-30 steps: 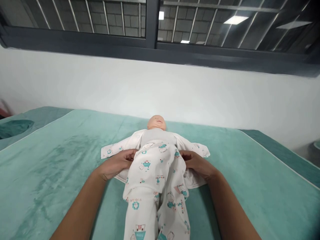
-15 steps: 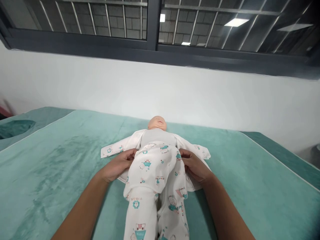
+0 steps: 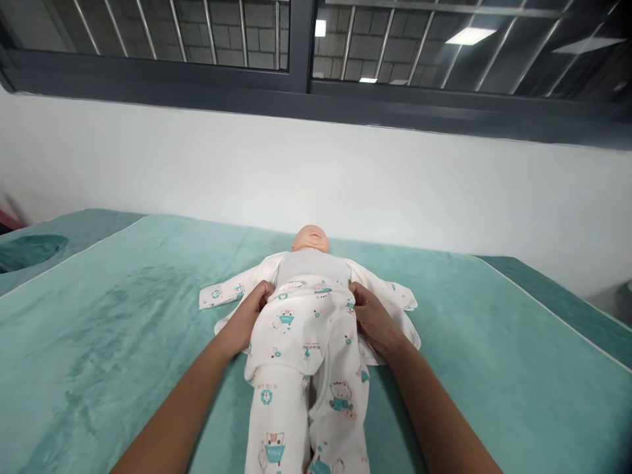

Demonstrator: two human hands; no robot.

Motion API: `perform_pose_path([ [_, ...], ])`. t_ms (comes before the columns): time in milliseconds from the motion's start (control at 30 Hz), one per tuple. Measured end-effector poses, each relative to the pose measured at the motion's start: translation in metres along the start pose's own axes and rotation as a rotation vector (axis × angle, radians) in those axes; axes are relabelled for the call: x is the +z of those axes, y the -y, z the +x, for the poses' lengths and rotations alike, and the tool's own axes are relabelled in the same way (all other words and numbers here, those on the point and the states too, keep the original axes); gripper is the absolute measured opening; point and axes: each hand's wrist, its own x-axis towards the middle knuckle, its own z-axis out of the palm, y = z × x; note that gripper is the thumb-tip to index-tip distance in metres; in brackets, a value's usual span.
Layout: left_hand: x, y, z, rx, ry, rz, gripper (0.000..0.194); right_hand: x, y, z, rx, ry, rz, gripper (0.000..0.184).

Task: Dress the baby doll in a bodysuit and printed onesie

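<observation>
A baby doll [image 3: 311,239] lies on its back, head at the far end, with a grey torso [image 3: 313,263]. It wears white printed trousers [image 3: 289,342], and an opened white jacket [image 3: 390,299] spreads out under it, both sleeves stretched sideways. My left hand [image 3: 251,315] pinches the trousers' waistband at the doll's left-hand side as I see it. On the opposite side, my right hand [image 3: 374,319] is closed on the same waistband. The fingertips of both hands are partly hidden by the cloth and knuckles. The trouser feet run out of the frame at the bottom.
A green padded mat [image 3: 138,316] with raised side edges lies beneath the doll. Behind it rises a white wall [image 3: 316,174], with a dark-framed window [image 3: 301,82] and metal bars above. A dark green cloth patch [image 3: 32,253] shows at the far left.
Both hands have shifted slightly toward the doll's head, drawing the waistband up a little. My left hand has turned more upright, and more of the jacket's left flap shows.
</observation>
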Motion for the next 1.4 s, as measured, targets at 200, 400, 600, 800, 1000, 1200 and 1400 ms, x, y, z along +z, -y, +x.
perform_pose_path([
  [200, 0.004, 0.003, 0.004, 0.008, -0.084, -0.027, 0.015, 0.000, 0.003, 0.000, -0.046, -0.017, 0.113, 0.024],
  [400, -0.004, 0.004, 0.008, -0.034, -0.135, -0.149, 0.016, -0.004, 0.004, 0.000, -0.094, -0.106, -0.064, 0.017],
  [600, -0.011, 0.001, 0.006, -0.024, -0.030, -0.058, 0.025, -0.003, 0.011, -0.002, -0.357, -0.213, -0.257, 0.002],
  [800, -0.012, 0.002, 0.006, 0.119, 0.063, -0.041, 0.021, -0.008, 0.017, -0.003, -0.319, -0.046, -0.206, 0.008],
  [1000, -0.010, 0.005, 0.005, 0.283, 0.025, 0.071, 0.018, -0.015, 0.018, -0.003, -0.251, 0.089, -0.243, 0.011],
  [1200, -0.009, 0.003, 0.004, 0.263, 0.044, 0.097, 0.016, -0.011, 0.026, -0.003, -0.421, 0.020, -0.452, 0.011],
  [1400, -0.006, -0.002, 0.013, 0.107, -0.117, 0.154, 0.021, -0.002, 0.032, 0.009, -0.321, 0.015, -0.484, 0.019],
])
